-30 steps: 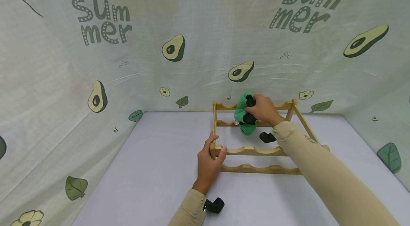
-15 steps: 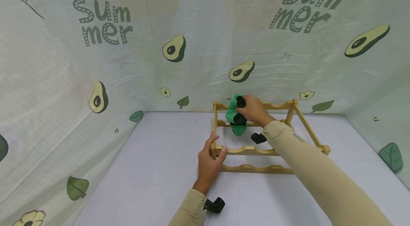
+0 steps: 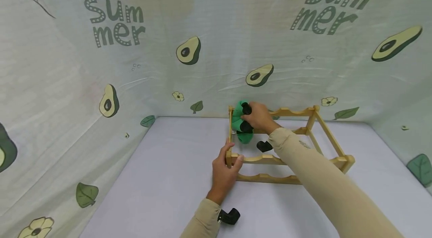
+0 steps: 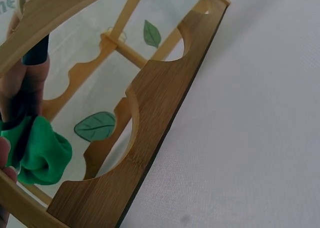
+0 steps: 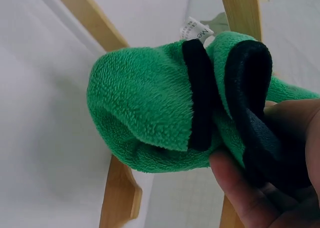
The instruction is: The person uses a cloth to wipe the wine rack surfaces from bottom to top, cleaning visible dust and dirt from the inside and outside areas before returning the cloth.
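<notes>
My right hand [image 3: 260, 116] holds a green plush item [image 3: 237, 122] with black bands, pinched by its black part. It is inside the left end of a wooden rack [image 3: 264, 159] with scalloped rails. Close up in the right wrist view, the plush [image 5: 142, 95] shows fuzzy fabric, a rounded end and a white tag [image 5: 196, 30]. What kind of item it is, I cannot tell. At the rack's front left corner, my left hand [image 3: 222, 172] grips the post, thumb in front. The left wrist view shows the rack's lower scalloped rail [image 4: 155, 102] close by.
The rack stands toward the back of a white-covered table [image 3: 175, 170]. Behind and beside it hangs a cloth [image 3: 216, 43] printed with avocados and leaves. A black camera mount [image 3: 230, 216] sits on the left wrist, another [image 3: 264, 146] under the right.
My right hand has moved left with the green plush item, toward the rack's left end. My left hand stays on the corner post. The head view has turned slightly left.
</notes>
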### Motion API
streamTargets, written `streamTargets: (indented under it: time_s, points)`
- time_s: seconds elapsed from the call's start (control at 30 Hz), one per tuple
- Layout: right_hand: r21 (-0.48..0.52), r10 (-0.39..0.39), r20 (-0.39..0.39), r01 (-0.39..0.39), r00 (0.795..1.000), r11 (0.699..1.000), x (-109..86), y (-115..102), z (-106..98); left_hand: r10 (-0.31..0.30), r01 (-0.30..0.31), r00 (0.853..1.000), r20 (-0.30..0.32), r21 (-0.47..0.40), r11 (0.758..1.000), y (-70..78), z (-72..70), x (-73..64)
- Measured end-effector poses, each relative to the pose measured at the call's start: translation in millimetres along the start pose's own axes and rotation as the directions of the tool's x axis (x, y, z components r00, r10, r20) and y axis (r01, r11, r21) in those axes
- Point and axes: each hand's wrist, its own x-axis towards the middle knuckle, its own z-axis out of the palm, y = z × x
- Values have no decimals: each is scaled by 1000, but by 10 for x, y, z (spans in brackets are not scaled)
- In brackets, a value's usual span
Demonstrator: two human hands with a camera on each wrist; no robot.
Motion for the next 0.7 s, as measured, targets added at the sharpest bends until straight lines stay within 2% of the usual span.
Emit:
streamTargets:
  time_s: [0.3,0.53,0.7]
  points:
    - [40,2,12,-3,1000,999,-67,74,-59,40,-39,999,-7,30,999,25,65,8]
    - [101,61,-53,-56,997,993,-187,118,-325,77,-75,997,-30,81,994,-1,63,42]
    - [178,114,-118,-92,986,980,-335,172,-550,92,-86,994,-56,94,992,-56,57,40]
